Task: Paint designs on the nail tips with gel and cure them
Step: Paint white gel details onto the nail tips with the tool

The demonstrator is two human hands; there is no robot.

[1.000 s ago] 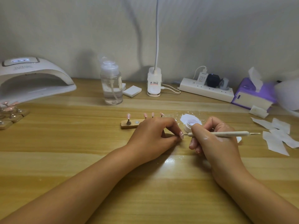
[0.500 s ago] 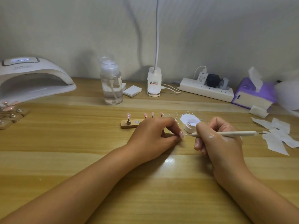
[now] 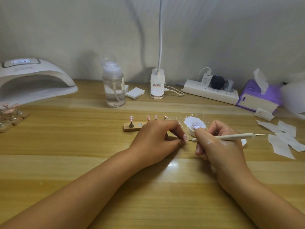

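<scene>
My left hand point(image 3: 156, 139) rests on the table and pinches a pink nail tip point(image 3: 185, 137) between thumb and forefinger. My right hand point(image 3: 217, 146) grips a white dotting pen point(image 3: 231, 137) like a pencil, its fine metal point touching the nail tip. Behind the hands a small white gel pot point(image 3: 195, 128) stands open, with white spatter around it. A wooden nail holder point(image 3: 132, 126) carries several pink nail tips on stands; my left hand hides its right part. The white curing lamp point(image 3: 33, 80) sits at the far left.
More pink tips on wooden stands point(image 3: 11, 116) lie in front of the lamp. A clear pump bottle point(image 3: 113, 86), a clip lamp base point(image 3: 157, 86), a power strip point(image 3: 211, 93) and a purple tissue box point(image 3: 259, 98) line the back. Several white wipes point(image 3: 283, 139) lie at right.
My right hand drew the pen back to the right, then brought it left again so its point meets the nail tip. My left hand has hardly moved.
</scene>
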